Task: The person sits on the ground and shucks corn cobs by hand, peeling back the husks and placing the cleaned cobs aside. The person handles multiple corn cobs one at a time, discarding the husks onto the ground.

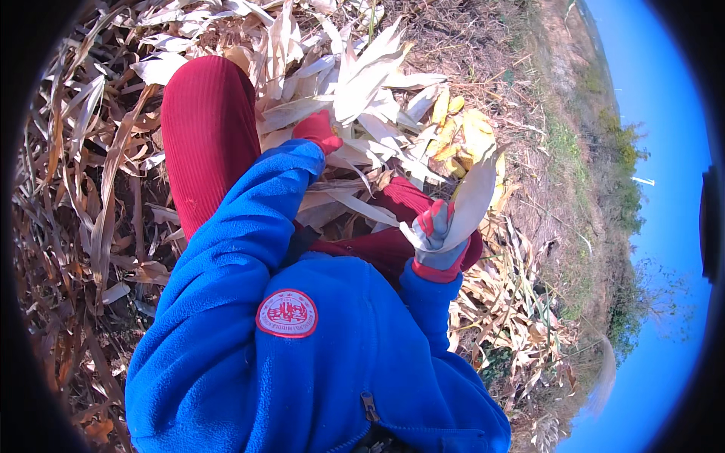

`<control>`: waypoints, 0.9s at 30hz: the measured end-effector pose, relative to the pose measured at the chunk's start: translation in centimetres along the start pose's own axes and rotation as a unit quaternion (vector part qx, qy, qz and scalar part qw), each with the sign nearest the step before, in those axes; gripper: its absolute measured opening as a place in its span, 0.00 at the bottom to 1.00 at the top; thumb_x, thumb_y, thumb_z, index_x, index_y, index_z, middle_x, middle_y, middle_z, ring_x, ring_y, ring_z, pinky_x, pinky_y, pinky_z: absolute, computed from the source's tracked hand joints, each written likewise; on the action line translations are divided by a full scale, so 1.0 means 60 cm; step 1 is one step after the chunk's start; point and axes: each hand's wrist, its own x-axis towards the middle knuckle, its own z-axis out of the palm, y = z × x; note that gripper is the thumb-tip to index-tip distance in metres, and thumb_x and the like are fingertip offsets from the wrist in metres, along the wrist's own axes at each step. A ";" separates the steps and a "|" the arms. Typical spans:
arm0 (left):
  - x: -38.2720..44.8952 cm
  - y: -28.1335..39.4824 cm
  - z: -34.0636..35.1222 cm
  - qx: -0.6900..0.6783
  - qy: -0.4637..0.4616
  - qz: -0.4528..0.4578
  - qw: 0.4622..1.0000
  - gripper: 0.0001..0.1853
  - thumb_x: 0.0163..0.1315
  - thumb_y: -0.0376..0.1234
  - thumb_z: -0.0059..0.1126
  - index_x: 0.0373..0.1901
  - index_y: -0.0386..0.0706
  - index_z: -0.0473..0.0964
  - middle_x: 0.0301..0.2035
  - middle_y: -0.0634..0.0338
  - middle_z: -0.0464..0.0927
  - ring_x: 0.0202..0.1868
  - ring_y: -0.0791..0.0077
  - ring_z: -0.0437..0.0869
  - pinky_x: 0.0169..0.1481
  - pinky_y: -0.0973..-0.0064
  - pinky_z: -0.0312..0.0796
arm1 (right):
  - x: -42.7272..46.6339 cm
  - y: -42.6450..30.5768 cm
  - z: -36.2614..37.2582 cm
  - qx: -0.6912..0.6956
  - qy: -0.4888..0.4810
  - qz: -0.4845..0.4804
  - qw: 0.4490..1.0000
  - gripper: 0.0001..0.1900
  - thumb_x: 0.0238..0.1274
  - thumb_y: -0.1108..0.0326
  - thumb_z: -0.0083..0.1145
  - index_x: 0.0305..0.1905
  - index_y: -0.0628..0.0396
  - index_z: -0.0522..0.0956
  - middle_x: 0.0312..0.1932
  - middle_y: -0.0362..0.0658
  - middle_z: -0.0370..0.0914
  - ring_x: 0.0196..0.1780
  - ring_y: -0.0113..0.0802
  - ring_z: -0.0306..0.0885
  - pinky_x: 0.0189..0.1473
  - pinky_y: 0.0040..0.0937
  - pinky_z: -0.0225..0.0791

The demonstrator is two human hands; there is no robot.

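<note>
My left hand (317,131), in a red glove, is closed at the base of a fan of pale dry corn husks (365,85); a small yellow bit shows beside its fingers, but whether an ear lies inside I cannot tell. Further right, my right hand (439,238), in a grey and red glove, grips a long, broad corn husk leaf (474,195) that points up and away. Beyond that leaf, several yellow corn ears (447,133) lie in a pile on the ground, partly covered by the leaf.
My bent legs in red ribbed trousers (209,141) frame the husks. Dry corn stalks and leaves (102,198) cover the ground at left. More loose husks (510,277) lie at right, with dry grass (561,209), bushes and sky beyond.
</note>
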 end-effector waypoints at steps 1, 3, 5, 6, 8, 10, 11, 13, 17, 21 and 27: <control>0.000 0.015 0.006 -0.045 0.005 -0.002 0.999 0.36 0.39 0.46 0.71 0.52 0.38 0.73 0.46 0.44 0.79 0.49 0.50 0.80 0.55 0.63 0.72 | -0.010 -0.032 -0.011 -0.056 -0.045 -0.053 0.996 0.16 0.73 0.56 0.37 0.30 0.51 0.67 0.17 0.36 0.59 0.13 0.24 0.52 0.15 0.25 0.46; -0.005 0.069 -0.009 -0.131 0.018 -0.001 0.991 0.40 0.38 0.48 0.72 0.53 0.37 0.73 0.47 0.44 0.79 0.49 0.51 0.81 0.54 0.64 0.72 | -0.023 -0.066 -0.012 -0.099 0.090 -0.128 0.983 0.16 0.71 0.56 0.43 0.28 0.51 0.67 0.19 0.37 0.63 0.15 0.23 0.54 0.16 0.23 0.47; 0.019 0.081 -0.041 -0.119 0.086 -0.014 0.989 0.37 0.36 0.49 0.75 0.46 0.34 0.77 0.40 0.46 0.82 0.43 0.57 0.84 0.50 0.67 0.73 | -0.028 -0.085 -0.020 -0.073 0.296 -0.175 0.936 0.16 0.68 0.53 0.51 0.29 0.52 0.70 0.24 0.40 0.74 0.17 0.23 0.61 0.17 0.23 0.54; 0.022 0.089 -0.066 -0.129 0.100 -0.016 0.986 0.36 0.36 0.52 0.74 0.44 0.35 0.78 0.40 0.45 0.81 0.44 0.55 0.83 0.50 0.66 0.73 | -0.045 -0.098 -0.054 -0.115 0.261 -0.189 0.939 0.18 0.69 0.50 0.50 0.39 0.55 0.75 0.34 0.42 0.79 0.24 0.23 0.70 0.23 0.21 0.64; 0.025 0.112 -0.115 -0.135 0.125 0.002 0.983 0.35 0.39 0.54 0.71 0.41 0.36 0.79 0.38 0.45 0.82 0.44 0.55 0.83 0.49 0.65 0.73 | -0.031 -0.088 -0.026 -0.163 0.386 -0.229 0.879 0.19 0.70 0.50 0.48 0.45 0.56 0.75 0.38 0.41 0.78 0.30 0.24 0.74 0.28 0.21 0.69; 0.013 0.136 -0.149 -0.140 0.144 0.045 0.979 0.33 0.43 0.55 0.69 0.39 0.34 0.80 0.36 0.47 0.82 0.41 0.58 0.84 0.47 0.66 0.74 | -0.025 -0.079 -0.024 -0.203 0.428 -0.193 0.859 0.23 0.71 0.50 0.45 0.57 0.58 0.70 0.46 0.42 0.76 0.42 0.27 0.77 0.41 0.24 0.75; 0.007 0.144 -0.157 -0.230 0.113 0.043 0.966 0.32 0.46 0.55 0.68 0.39 0.35 0.80 0.35 0.48 0.82 0.38 0.61 0.83 0.45 0.67 0.74 | -0.025 -0.062 -0.031 -0.277 0.376 -0.158 0.870 0.22 0.71 0.56 0.47 0.60 0.59 0.67 0.49 0.44 0.76 0.48 0.29 0.75 0.51 0.27 0.73; -0.013 0.162 -0.173 -0.400 0.045 0.037 0.915 0.29 0.52 0.55 0.64 0.38 0.35 0.80 0.32 0.51 0.82 0.34 0.67 0.83 0.42 0.69 0.74 | -0.015 -0.013 -0.064 -0.335 0.270 -0.085 0.899 0.22 0.70 0.62 0.50 0.63 0.60 0.66 0.55 0.45 0.73 0.54 0.31 0.73 0.55 0.28 0.69; -0.079 0.213 -0.187 -0.623 -0.131 0.074 0.767 0.25 0.67 0.48 0.49 0.45 0.32 0.74 0.31 0.54 0.78 0.33 0.67 0.82 0.41 0.70 0.76 | 0.001 0.080 0.001 -0.369 0.202 -0.051 0.906 0.27 0.68 0.67 0.51 0.68 0.58 0.59 0.59 0.44 0.68 0.54 0.32 0.74 0.53 0.27 0.70; -0.089 0.211 -0.135 -0.693 -0.257 0.067 0.670 0.27 0.64 0.50 0.50 0.48 0.32 0.71 0.34 0.52 0.78 0.35 0.62 0.82 0.42 0.67 0.76 | -0.002 0.118 0.044 -0.106 0.017 0.170 0.980 0.31 0.66 0.57 0.55 0.67 0.58 0.59 0.59 0.48 0.69 0.52 0.39 0.77 0.44 0.31 0.75; -0.098 0.219 -0.105 -0.710 -0.226 0.024 0.666 0.18 0.61 0.37 0.56 0.47 0.34 0.73 0.34 0.54 0.80 0.35 0.67 0.83 0.41 0.72 0.77 | -0.021 0.126 0.029 -0.128 0.133 0.275 0.943 0.21 0.62 0.61 0.59 0.55 0.57 0.68 0.38 0.45 0.80 0.32 0.31 0.79 0.32 0.25 0.73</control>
